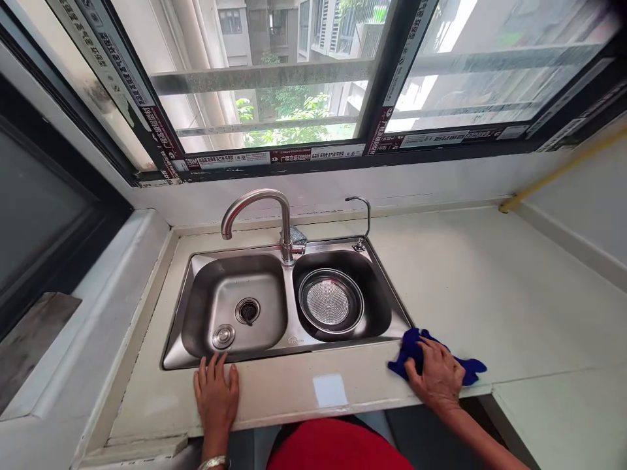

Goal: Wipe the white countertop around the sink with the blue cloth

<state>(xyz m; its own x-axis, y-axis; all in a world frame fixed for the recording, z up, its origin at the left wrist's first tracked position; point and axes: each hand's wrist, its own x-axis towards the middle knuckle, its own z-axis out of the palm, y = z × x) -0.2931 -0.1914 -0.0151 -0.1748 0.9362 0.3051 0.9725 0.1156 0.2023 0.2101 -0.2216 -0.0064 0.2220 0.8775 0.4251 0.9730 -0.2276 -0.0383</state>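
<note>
Head camera: blue cloth (409, 346) under the right hand (439, 376), by the sink's front right corner

From where I stand, the cloth lies at the front right corner of the steel sink (294, 341), up against or just over its rim. The right hand presses down on it from above, its grip closed and fairly narrow on the bunched fabric, probably so the cloth stays flat against the surface (470, 281) and doesn't slip. Over at the sink's front left, the left hand (216, 395) rests palm down, its grip wide, fingers spread and holding nothing; the fingertips reach the front rim or stop just beside it. I'd say it's there to steady the person, who leans in close.

As for the cloth, it's a deep, dark blue, soft and crumpled, heaped beside the fingers and trailing a loose, ragged-looking end away from the sink to the right. Whether it's wet or dry, I can't tell.

A round perforated strainer (328, 301) sits in the sink's right bowl, likely put there so water can run through. The curved faucet (285, 225) rises behind the sink's divider, presumably placed to serve both bowls.
</note>
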